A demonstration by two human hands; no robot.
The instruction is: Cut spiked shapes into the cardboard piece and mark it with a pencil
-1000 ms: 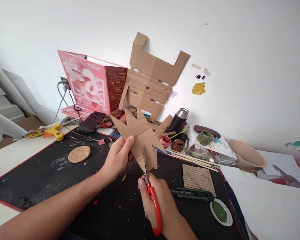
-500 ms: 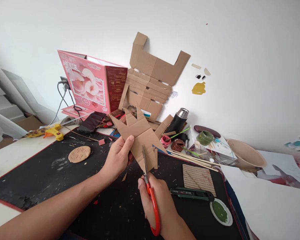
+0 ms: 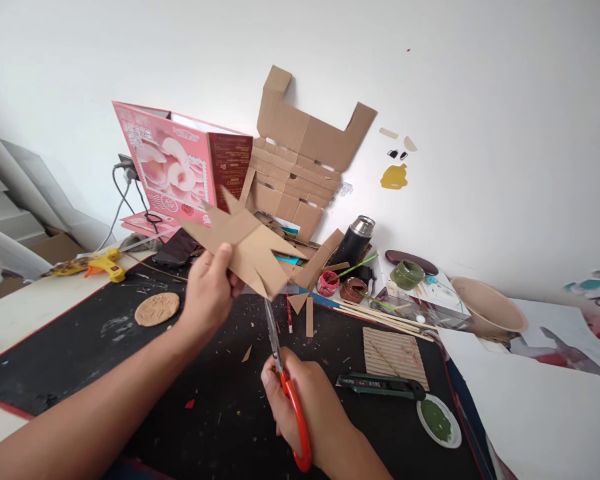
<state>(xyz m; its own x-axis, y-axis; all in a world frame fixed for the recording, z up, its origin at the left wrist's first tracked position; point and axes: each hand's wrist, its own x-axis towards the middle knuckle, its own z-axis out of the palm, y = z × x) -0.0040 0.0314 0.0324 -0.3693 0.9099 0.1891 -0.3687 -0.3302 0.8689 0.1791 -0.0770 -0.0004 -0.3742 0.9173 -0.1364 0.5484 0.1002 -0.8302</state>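
A spiky piece of brown cardboard [image 3: 247, 243] is pinched in my left hand [image 3: 213, 287], thumb on top and fingers underneath. It is held above the black mat, with pointed prongs on several sides and a slit near its lower corner. My right hand [image 3: 307, 403] is closed round the red handles of a pair of scissors [image 3: 273, 333]. The blades look closed, and their tips lie at the cardboard's lower corner; whether they touch it I cannot tell. On the mat below are a cardboard triangle [image 3: 299, 303], a narrow strip [image 3: 309, 317] and a small sliver [image 3: 247, 354].
A green utility knife [image 3: 380, 385], corrugated card [image 3: 395, 357] and a dish of green paint [image 3: 439, 421] lie on the right. Paint jars [image 3: 329, 283] and a black flask [image 3: 354, 240] stand behind. A clay disc [image 3: 157, 309] and yellow glue gun [image 3: 107, 265] are on the left.
My left hand has moved the cardboard left and slightly up, turning it. The scissor blades, earlier over the cardboard, are now at its lower corner. The triangle on the mat has come into view.
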